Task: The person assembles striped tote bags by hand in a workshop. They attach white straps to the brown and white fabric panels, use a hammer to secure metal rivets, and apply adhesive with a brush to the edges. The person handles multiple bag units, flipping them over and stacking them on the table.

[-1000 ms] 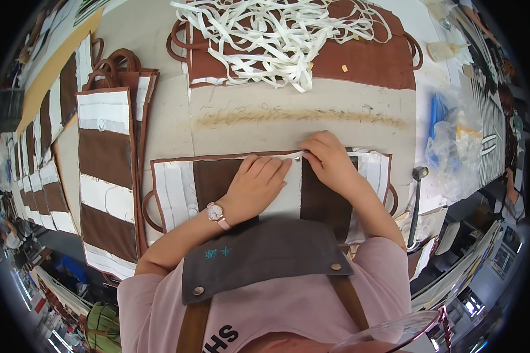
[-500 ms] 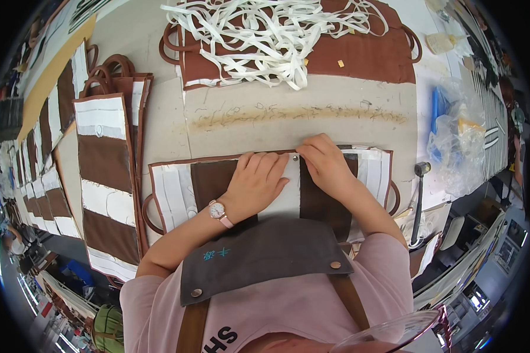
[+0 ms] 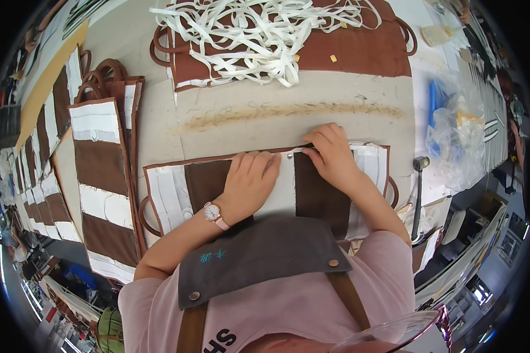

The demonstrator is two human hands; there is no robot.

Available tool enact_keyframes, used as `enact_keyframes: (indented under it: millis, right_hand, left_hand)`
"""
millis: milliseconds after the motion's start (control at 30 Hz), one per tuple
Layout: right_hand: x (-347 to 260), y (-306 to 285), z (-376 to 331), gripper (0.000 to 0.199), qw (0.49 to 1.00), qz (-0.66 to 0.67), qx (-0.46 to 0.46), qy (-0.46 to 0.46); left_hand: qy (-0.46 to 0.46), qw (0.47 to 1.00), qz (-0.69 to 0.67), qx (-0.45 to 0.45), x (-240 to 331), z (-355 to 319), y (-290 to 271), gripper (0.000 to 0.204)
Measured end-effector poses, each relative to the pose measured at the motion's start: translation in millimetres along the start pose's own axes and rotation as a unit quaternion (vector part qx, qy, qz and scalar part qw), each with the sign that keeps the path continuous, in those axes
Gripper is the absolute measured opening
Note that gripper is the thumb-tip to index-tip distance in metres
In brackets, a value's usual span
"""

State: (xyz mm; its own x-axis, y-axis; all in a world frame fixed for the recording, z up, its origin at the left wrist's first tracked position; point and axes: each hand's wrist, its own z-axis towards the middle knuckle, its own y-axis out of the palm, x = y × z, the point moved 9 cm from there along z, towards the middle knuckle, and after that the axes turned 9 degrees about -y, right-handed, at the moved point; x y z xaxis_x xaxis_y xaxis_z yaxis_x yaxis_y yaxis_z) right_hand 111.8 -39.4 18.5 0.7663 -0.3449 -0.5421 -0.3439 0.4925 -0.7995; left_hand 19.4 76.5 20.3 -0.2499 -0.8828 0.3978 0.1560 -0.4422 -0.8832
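In front of me lies a fabric bag [image 3: 319, 194] with brown and white stripes, reddish-brown edging and a brown handle loop at each side. A small round metal snap [image 3: 290, 156] sits near the middle of its far edge. My left hand [image 3: 250, 182] rests on the bag left of the snap, its fingers stretched over the fabric up to the edge. Just right of the snap, my right hand [image 3: 334, 157] pinches the far edge between thumb and fingers. The near part of the bag is hidden under my grey apron [image 3: 265, 259].
Beyond the bag, white tapes [image 3: 247, 41] lie heaped on a reddish-brown bag [image 3: 359, 56]. Striped bags [image 3: 103, 170] are stacked at left. To the right are a hammer [image 3: 418, 194] and clear plastic wrap [image 3: 462, 141]. Brown fibres [image 3: 294, 112] streak the table.
My left hand has slid slightly left, away from the snap. My right thumb and fingers have shifted along the far edge and lifted it a little. The whole view has moved slightly.
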Motion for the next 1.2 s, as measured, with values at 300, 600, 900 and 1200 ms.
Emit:
enact_keyframes:
  millis: [300, 600, 900, 1200]
  right_hand:
    - [6.5, -10.5, 1.0, 0.02, 0.999, 0.016, -0.032, 0.036]
    - [12.1, -4.3, -0.3, 0.015, 0.999, 0.026, -0.009, 0.023]
    - [2.0, -6.9, 4.0, 0.021, 1.0, 0.02, -0.001, 0.014]
    - [-0.9, 1.0, 11.1, 0.02, 0.998, 0.055, -0.021, -0.01]
  left_hand:
    - [-0.005, 0.999, 0.003, -0.044, 19.2, 14.1, 11.8, 0.057]
    - [0.002, 0.999, 0.013, -0.04, 19.6, 12.6, 12.9, 0.055]
    - [-0.011, 0.998, 0.024, -0.054, 20.2, 13.5, 17.0, 0.056]
    - [-0.011, 0.999, 0.022, -0.049, 20.1, 14.4, 14.9, 0.057]
